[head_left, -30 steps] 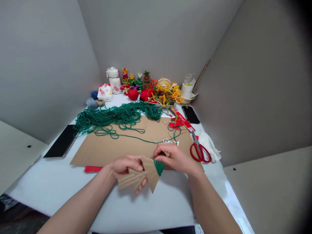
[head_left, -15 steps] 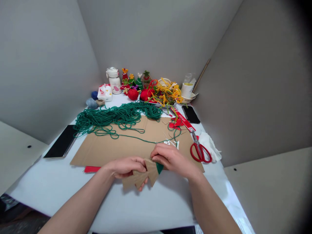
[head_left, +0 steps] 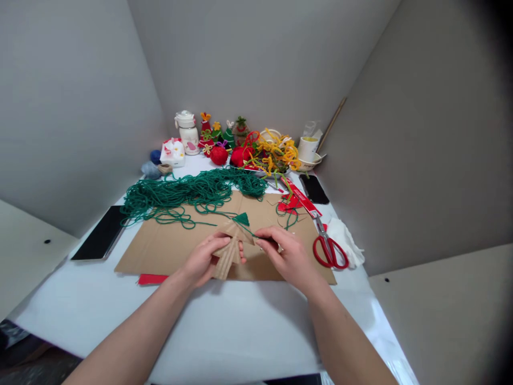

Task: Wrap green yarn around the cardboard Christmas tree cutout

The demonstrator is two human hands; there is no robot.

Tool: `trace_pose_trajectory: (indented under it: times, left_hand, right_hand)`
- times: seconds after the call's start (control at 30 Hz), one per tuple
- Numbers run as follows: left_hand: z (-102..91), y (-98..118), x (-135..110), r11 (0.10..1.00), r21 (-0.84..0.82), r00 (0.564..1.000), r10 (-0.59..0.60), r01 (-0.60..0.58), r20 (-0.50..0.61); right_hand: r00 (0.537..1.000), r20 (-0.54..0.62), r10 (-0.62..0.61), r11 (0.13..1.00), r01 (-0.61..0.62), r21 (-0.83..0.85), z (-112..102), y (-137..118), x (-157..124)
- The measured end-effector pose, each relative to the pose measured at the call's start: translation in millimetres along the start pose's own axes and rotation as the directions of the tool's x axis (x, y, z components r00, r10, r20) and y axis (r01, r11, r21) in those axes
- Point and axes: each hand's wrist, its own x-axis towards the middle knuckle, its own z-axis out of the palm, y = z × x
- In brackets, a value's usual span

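My left hand [head_left: 208, 258] grips a tree-shaped cardboard cutout [head_left: 229, 260] by its middle, tip pointing away from me. Green yarn [head_left: 241, 218] covers the cutout's tip. Between the thumb and fingers of my right hand [head_left: 282, 255], a strand of green yarn [head_left: 249, 231] runs taut to that wrapped tip. Another strand trails from the cutout to the large loose heap of green yarn [head_left: 180, 190] behind it. Both hands are above the front part of a flat cardboard sheet [head_left: 160, 248].
Red-handled scissors [head_left: 330, 251] lie at the right beside crumpled white tissue [head_left: 345, 243]. Phones [head_left: 313, 189] and a black tablet-like slab [head_left: 100, 233] flank the cardboard. A white bottle [head_left: 187, 133], red yarn balls [head_left: 218, 155] and yellow yarn scraps [head_left: 280, 152] stand at the back.
The cutout has turned from lying sideways to pointing away from me, and moved farther from me. My right hand has come off the tip and drawn the strand to the right.
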Motion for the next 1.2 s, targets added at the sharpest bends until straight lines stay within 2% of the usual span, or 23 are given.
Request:
trace_pose_trajectory:
  times: [0.3,0.47,0.57,0.67,0.8,1.0,1.2]
  left_hand:
    - [-1.4,3,-6,0.995,-0.104,0.996,0.021,-0.012,0.081]
    - [-4.9,3,-7,0.985,-0.162,0.979,-0.030,0.064,0.204]
    - [-10.4,-1,-7,0.971,-0.177,0.938,-0.097,0.163,0.333]
    - [-13.8,-7,-7,0.948,-0.148,0.872,-0.188,0.281,0.451]
    - [-12.1,-10,-7,0.914,-0.058,0.801,-0.319,0.401,0.507]
    - [-10.7,-6,-9,0.903,0.032,0.762,-0.380,0.428,0.525]
    - [-11.3,-3,-10,0.878,0.095,0.719,-0.441,0.469,0.537]
  right_hand:
    - [0.994,-0.072,0.079,0.991,-0.070,0.114,-4,1,1]
    - [0.984,0.018,0.180,0.955,-0.179,0.237,-5,3,2]
    - [0.973,0.119,0.197,0.919,-0.226,0.324,-7,4,3]
    - [0.963,0.250,0.104,0.917,-0.190,0.350,-8,2,4]
    - [0.932,0.363,0.006,0.949,-0.120,0.293,-9,1,4]
    - [0.917,0.399,0.005,0.975,-0.094,0.203,-7,2,3]
    - [0.920,0.385,-0.078,0.987,0.016,0.162,-5,2,2]
